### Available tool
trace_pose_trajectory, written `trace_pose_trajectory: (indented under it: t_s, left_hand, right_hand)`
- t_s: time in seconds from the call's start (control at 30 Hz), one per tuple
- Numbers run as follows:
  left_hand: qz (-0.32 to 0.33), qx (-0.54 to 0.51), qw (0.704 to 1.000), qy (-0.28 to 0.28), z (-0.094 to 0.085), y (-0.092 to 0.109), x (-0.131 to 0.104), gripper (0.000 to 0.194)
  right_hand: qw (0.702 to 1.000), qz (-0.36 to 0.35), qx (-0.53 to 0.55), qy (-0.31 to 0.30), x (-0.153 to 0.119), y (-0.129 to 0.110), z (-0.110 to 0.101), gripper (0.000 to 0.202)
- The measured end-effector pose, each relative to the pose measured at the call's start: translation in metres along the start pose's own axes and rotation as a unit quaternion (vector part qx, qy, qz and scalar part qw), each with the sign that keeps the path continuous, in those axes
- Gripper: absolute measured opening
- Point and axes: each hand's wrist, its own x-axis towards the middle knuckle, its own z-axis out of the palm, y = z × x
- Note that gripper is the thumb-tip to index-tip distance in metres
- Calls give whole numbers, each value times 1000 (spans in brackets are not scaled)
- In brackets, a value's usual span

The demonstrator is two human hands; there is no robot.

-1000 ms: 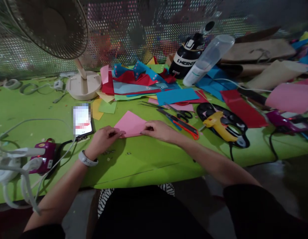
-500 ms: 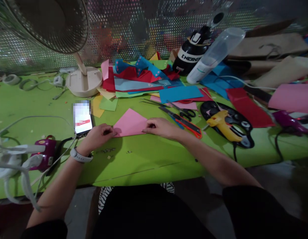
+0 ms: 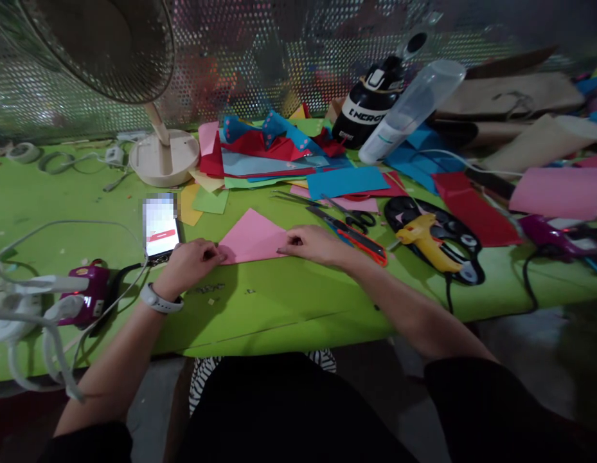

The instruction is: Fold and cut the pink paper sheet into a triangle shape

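A pink sheet of paper (image 3: 252, 236), folded into a triangle, lies on the green table with its point away from me and its long edge toward me. My left hand (image 3: 195, 262) pinches its left corner, fingers closed. At the opposite corner, my right hand (image 3: 311, 244) grips the paper between thumb and curled fingers. A lit smartphone (image 3: 162, 225) lies just beyond my left hand. To the right of my right hand are an orange-and-black utility knife (image 3: 358, 239) and black scissors (image 3: 358, 220).
A fan (image 3: 164, 157) stands at the back left. A purple power socket (image 3: 86, 294) with white plugs and cables sits at the left. Coloured paper (image 3: 274, 164), a black bottle (image 3: 368, 103) and a clear bottle (image 3: 414, 109) are behind. A yellow glue gun (image 3: 433, 244) lies right.
Both hands keep their hold on the corners of the pink paper, which stays in nearly the same place. The view has shifted slightly.
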Motion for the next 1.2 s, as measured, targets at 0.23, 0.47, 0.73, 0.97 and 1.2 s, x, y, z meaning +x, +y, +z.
trace_pose_trajectory:
  t_s: [0.23,0.47,0.73,0.97,1.2]
  left_hand:
    - [77,139,973,167,22,24,-13,29]
    - [217,131,963,96,70,40,-10,51]
    - [229,110,960,119,74,34,-10,67]
    - [226,109,962,110,75,35,-9,67]
    - [221,126,962,99,72,37,-9,65]
  right_hand:
    - [999,-12,-36,7,-1,-3,2,30]
    - [1000,-12,-28,5,0,-1,2,29]
    - [999,-49,-15,-9,3,9,-2,29]
    - [999,-47,-11,11,0,-10,2,22]
    - [997,-59,-40,-7,1,1,-2,22]
